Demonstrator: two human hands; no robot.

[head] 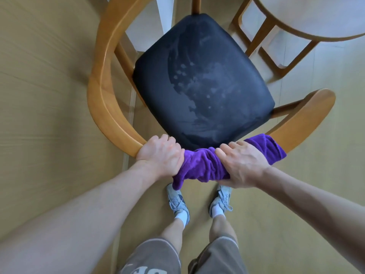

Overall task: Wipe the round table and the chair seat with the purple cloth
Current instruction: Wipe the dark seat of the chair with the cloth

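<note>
The right hand (245, 164) is curled over the purple cloth (199, 165), pressing the bunched fabric onto the curved wooden backrest (104, 80) of the chair, so cloth and rail are gripped together. Just beside it, the left hand (160, 156) clenches the same rail at the cloth's other end. Gripping with both hands looks meant for shifting the chair. Beyond the knuckles lies the dark seat cushion (199, 76), streaked with damp wipe marks, probably already wiped. Farther off, past the right hand, the round table (316, 18) shows its edge.
</note>
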